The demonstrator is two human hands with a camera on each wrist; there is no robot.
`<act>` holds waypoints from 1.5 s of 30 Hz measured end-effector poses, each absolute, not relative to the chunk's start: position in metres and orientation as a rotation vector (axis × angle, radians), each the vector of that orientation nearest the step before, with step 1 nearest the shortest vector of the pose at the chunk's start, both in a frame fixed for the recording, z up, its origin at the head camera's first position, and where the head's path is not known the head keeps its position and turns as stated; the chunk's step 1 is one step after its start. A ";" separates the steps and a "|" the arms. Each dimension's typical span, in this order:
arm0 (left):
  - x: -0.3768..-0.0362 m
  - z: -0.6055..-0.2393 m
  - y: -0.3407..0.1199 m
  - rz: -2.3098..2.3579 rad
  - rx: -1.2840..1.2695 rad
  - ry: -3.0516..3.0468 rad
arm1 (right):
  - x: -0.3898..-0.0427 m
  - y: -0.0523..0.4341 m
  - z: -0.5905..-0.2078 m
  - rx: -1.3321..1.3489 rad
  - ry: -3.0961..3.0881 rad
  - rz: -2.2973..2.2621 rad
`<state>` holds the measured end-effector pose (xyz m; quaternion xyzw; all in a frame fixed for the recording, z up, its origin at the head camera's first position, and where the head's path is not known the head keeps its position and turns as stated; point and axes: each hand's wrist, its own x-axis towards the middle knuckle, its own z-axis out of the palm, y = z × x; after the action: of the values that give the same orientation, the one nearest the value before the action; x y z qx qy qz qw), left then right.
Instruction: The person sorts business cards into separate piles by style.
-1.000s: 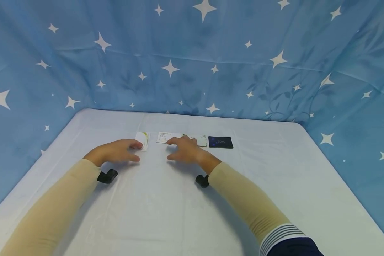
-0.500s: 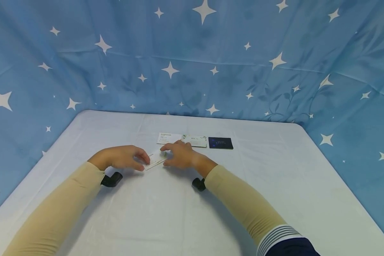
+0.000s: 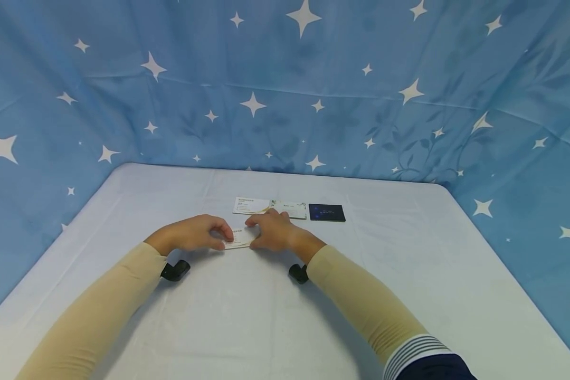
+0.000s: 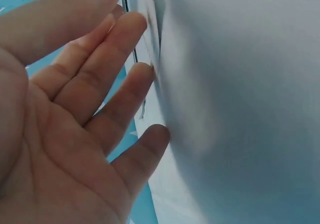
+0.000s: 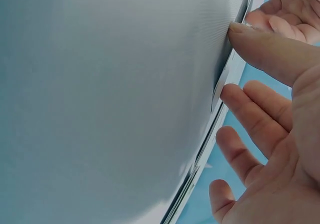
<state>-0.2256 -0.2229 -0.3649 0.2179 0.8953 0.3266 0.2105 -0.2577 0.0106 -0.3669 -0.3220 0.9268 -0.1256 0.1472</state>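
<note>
A white business card (image 3: 240,238) with small print and a thin gold line lies between my two hands, low over the table and nearly level with the row behind it. My left hand (image 3: 197,233) pinches its left end between thumb and fingers. At the other end, the right hand (image 3: 276,232) holds the card by thumb and index finger. In the right wrist view, the card (image 5: 218,90) shows only as a thin, edge-on sliver at the right index fingertip. Whether it is one card or a small stack, I cannot tell.
Behind the hands lie a white card (image 3: 250,205) with a gold curve, a white card (image 3: 290,209) with green leaves, and a dark blue card (image 3: 327,212), side by side. A white cloth covers the table (image 3: 247,316); a blue starry curtain (image 3: 285,132) hangs behind it.
The business card, upright at the row's left end, came toward me between both hands and turned from slanted to level. The left hand moved right; the right hand shifted slightly nearer.
</note>
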 end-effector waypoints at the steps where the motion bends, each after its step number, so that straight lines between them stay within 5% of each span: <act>1: -0.226 -0.365 -0.222 0.916 0.593 2.503 | -0.258 0.011 -0.367 -0.927 2.665 -0.369; 35: -0.227 -0.367 -0.204 0.552 0.435 2.810 | -0.262 0.026 -0.373 -0.858 2.707 -0.500; 45: -0.252 -0.363 -0.206 0.717 0.290 2.812 | -0.279 0.028 -0.364 -0.743 2.779 -0.600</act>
<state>-0.2516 -0.2061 -0.3631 0.0987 0.9581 0.2444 0.1125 -0.2788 0.0282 -0.3635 -0.2516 0.9408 -0.2033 0.1011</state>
